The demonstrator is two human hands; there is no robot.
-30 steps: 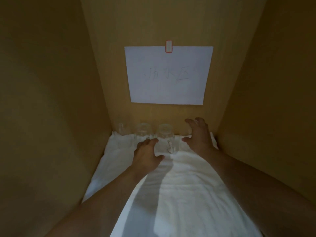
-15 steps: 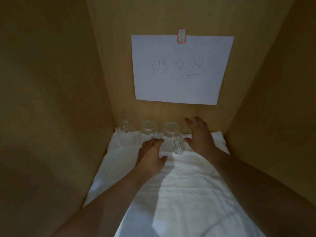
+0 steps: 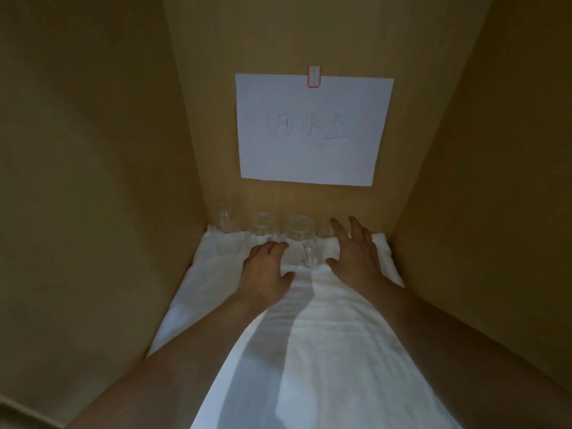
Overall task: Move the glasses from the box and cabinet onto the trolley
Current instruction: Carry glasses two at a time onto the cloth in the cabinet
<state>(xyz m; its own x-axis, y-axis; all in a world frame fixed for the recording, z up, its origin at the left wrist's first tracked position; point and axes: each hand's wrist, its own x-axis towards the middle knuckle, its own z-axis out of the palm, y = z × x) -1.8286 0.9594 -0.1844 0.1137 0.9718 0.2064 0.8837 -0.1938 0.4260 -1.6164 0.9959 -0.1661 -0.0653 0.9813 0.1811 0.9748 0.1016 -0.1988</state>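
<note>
You're reaching both arms deep into the wooden cabinet [image 3: 448,181], and the glasses are lining up right at the back, directly under the white paper sheet [image 3: 312,131] that's hanging on the rear wall. They're clear, small and mug-like, standing in a row on the far edge of the white cloth [image 3: 309,351], close against the wall: the left glass [image 3: 225,225] is sitting below the sheet's left corner, faint and hard to make out; the second glass [image 3: 262,225] is standing just beside it; the handled glass [image 3: 299,230] is showing below the sheet's middle, its looped handle [image 3: 308,258] pointing back toward you. Your left hand [image 3: 267,274] is hovering palm-down below the sheet's left half, fingers loosely spread and gripping nothing, fingertips just in front of the second glass. Your right hand [image 3: 356,252] is spreading wide below the sheet's right half, fingers straight and apart, holding nothing. The handled glass is sitting between your two hands, touched by neither as far as the dim light is showing. Handwriting is marking the sheet, and a red-edged tag [image 3: 314,76] is pinning its top.
</note>
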